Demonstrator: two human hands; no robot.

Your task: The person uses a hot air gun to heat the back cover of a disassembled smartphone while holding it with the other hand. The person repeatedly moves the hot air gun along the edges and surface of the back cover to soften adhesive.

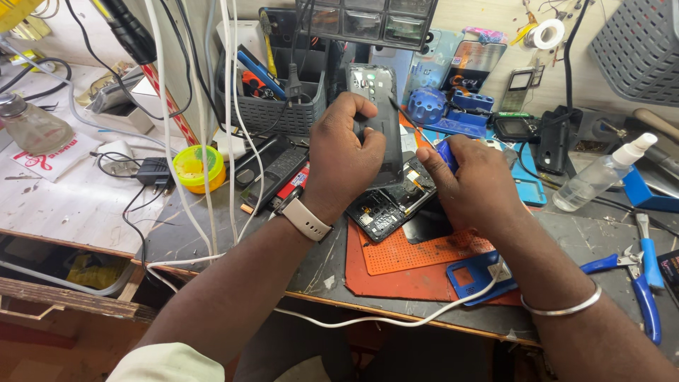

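Note:
My left hand (348, 152) grips a dark phone back cover (378, 120) and holds it upright, lifted off an opened phone body (389, 205) whose circuit board shows. That phone lies on an orange work mat (417, 265). My right hand (470, 184) rests on the phone's right side and pinches a small blue tool (445, 152) between thumb and fingers. A pale watch sits on my left wrist, a metal bangle on my right.
Blue-handled pliers (640, 272) and a blue phone frame (474, 276) lie at the right. A clear spray bottle (601, 173), a yellow tub (198, 166), a grey tool basket (276, 110), a glass bottle (32, 127) and white cables (212, 177) surround the mat.

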